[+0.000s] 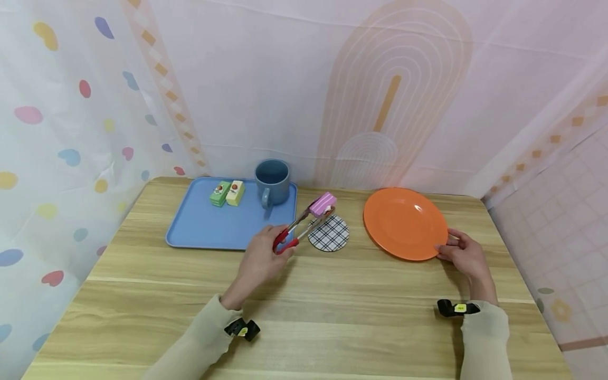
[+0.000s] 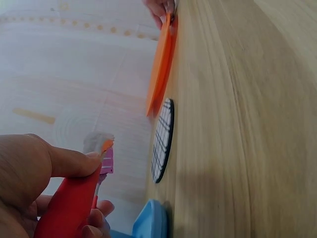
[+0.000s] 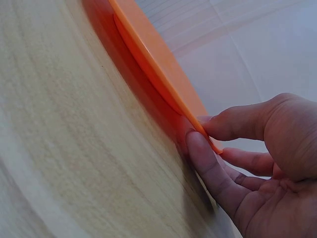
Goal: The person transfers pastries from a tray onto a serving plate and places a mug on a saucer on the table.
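Left hand (image 1: 264, 257) grips red-handled metal tongs (image 1: 282, 237); tips clamp a pink-and-purple striped block (image 1: 323, 205), held above the wood-grain table (image 1: 361, 316) near the round black-and-white checked coaster (image 1: 329, 235). Right hand (image 1: 466, 257) pinches the rim of the round orange plate (image 1: 405, 224), digits on both faces; can't tell if its base touches down. Blue rectangular tray (image 1: 209, 227) at left carries a blue-grey mug (image 1: 275, 184), far right corner, plus a green block (image 1: 220, 193) beside a pale-yellow block (image 1: 235, 193).

2 arms (image 1: 484, 338) extend, left fingers (image 2: 97, 218) curled, right fingers (image 3: 247, 159) pinching.
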`<action>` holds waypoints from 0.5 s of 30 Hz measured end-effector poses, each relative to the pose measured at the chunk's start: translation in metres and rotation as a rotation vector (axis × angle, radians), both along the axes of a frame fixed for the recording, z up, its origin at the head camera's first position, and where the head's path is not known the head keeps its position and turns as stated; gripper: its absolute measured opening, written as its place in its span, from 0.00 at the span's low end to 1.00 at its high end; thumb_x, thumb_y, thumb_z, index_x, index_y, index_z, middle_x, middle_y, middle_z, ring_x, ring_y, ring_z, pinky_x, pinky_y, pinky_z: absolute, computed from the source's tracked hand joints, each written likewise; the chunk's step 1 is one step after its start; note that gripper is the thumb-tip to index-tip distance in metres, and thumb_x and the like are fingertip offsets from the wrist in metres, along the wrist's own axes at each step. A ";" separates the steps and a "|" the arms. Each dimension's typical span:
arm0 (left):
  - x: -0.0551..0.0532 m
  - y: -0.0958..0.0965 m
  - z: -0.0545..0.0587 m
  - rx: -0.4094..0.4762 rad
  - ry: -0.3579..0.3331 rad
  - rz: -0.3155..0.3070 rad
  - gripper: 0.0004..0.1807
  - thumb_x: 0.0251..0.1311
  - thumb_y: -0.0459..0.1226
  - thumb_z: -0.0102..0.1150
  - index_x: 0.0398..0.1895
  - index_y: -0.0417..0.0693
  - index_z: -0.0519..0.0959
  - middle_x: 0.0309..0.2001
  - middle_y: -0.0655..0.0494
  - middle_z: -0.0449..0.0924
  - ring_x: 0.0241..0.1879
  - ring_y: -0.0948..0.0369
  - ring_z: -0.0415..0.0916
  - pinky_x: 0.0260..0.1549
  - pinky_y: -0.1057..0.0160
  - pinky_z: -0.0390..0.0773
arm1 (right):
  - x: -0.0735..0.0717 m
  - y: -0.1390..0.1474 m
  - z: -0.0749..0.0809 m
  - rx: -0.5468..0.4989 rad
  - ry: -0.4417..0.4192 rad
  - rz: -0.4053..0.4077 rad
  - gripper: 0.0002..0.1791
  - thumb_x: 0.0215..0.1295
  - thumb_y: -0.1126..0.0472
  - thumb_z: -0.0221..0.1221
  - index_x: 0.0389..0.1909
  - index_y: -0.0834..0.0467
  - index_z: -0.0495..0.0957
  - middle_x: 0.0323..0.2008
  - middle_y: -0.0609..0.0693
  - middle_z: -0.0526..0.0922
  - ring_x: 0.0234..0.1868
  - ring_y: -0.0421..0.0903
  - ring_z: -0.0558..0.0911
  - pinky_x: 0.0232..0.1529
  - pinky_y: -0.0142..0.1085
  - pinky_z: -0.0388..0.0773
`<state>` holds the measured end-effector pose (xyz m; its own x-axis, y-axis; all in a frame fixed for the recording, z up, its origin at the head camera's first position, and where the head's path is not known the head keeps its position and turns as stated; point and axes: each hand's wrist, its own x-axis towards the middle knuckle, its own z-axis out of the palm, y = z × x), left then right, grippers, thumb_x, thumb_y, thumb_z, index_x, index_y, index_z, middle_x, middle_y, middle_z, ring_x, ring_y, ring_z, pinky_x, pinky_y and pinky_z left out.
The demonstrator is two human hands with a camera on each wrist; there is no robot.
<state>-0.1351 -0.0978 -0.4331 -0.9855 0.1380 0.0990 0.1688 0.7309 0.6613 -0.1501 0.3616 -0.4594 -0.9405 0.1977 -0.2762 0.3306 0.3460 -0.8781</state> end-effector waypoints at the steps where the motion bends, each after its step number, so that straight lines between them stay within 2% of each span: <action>1: 0.000 0.002 -0.001 0.000 0.001 -0.003 0.30 0.60 0.38 0.72 0.65 0.40 0.77 0.50 0.44 0.81 0.43 0.51 0.76 0.41 0.53 0.81 | 0.000 0.000 0.000 0.000 -0.002 -0.001 0.44 0.70 0.64 0.63 0.80 0.65 0.51 0.47 0.44 0.78 0.36 0.28 0.84 0.43 0.28 0.84; 8: 0.001 0.012 -0.003 -0.012 0.027 -0.015 0.30 0.58 0.38 0.73 0.65 0.41 0.78 0.52 0.44 0.81 0.45 0.50 0.78 0.46 0.51 0.82 | 0.000 0.000 0.001 -0.004 -0.007 0.009 0.44 0.70 0.65 0.63 0.80 0.65 0.50 0.47 0.45 0.77 0.36 0.28 0.84 0.44 0.29 0.84; 15: 0.002 0.022 -0.005 -0.011 0.023 -0.031 0.29 0.59 0.40 0.72 0.64 0.42 0.79 0.52 0.44 0.81 0.46 0.51 0.78 0.45 0.51 0.81 | 0.000 0.000 0.001 0.008 -0.010 0.008 0.44 0.70 0.64 0.63 0.80 0.65 0.51 0.48 0.45 0.77 0.36 0.28 0.84 0.43 0.29 0.84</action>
<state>-0.1336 -0.0762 -0.4382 -0.9783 0.1692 0.1197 0.2061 0.7323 0.6490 -0.1501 0.3615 -0.4579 -0.9393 0.1927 -0.2840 0.3366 0.3556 -0.8719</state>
